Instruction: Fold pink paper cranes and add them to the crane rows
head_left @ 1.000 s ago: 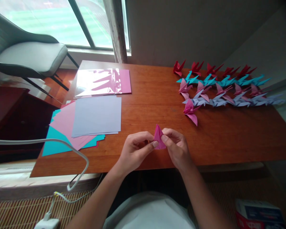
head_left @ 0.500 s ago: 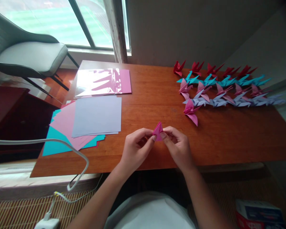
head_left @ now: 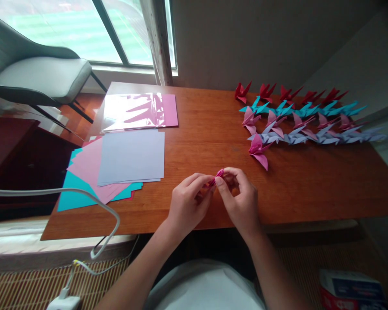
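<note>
Paper (head_left: 220, 172), deep pink and folded small, sits between two sets of fingertips a little right of and below the centre of the frame. Half a second ago it showed as a pointed triangle, tip up; now it has turned, so from where I stand only a narrow, slanting, layered edge peeks out. To my eye that suggests the attention has gone from the broad face to the edges or layers, and the shaping looks unfinished.

The grip is closed on both sides. The left hand (head_left: 188, 204) pinches the lower-left end of the paper, its index finger reaching across to the right and its thumb partly hidden beneath. The right hand (head_left: 241, 202) pinches the upper-right end, thumb laid straight along the near side, index finger bent over the top. Both forearms slope in from the bottom of the frame, meeting over the near part of the desk (head_left: 200, 142); whether the hands rest on the wood I can't tell.

A finished-looking pink bird (head_left: 258, 151) stands well apart, right of centre, and the loose sheets (head_left: 132, 155) lie at the left of the frame.
</note>
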Action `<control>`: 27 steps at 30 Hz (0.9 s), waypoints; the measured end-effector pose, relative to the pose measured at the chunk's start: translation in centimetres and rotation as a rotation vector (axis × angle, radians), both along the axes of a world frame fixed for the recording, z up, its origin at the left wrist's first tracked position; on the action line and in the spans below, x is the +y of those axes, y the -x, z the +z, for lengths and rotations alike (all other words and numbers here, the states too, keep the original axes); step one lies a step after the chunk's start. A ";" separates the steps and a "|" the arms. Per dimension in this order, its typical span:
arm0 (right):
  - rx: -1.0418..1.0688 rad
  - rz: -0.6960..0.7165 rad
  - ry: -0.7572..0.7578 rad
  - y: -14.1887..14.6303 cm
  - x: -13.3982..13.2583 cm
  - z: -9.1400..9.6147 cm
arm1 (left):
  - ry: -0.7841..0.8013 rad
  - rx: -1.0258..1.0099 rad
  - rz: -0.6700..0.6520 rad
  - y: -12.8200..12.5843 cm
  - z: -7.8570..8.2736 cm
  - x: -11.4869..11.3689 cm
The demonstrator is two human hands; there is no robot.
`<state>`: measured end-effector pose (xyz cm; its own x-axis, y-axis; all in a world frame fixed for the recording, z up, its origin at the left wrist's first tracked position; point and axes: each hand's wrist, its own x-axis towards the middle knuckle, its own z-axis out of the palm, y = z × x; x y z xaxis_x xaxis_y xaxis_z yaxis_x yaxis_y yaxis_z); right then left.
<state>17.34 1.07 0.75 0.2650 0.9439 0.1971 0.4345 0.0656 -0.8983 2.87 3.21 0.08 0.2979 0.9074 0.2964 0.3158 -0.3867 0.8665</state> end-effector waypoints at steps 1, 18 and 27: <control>0.006 0.007 0.003 0.0 0.0 -0.1 | 0.005 0.002 -0.004 0.0 0.0 0.0; -0.110 0.188 -0.100 -0.3 -0.2 -0.1 | 0.210 -0.139 -0.020 0.4 0.0 0.1; -0.164 0.192 -0.114 -0.2 -0.3 0.3 | 0.248 -0.164 -0.017 0.5 0.1 0.2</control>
<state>17.51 0.79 1.05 0.0389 0.9431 0.3303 0.5430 0.2575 -0.7993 2.36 3.41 0.23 0.2801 0.9535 0.1111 0.1593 -0.1604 0.9741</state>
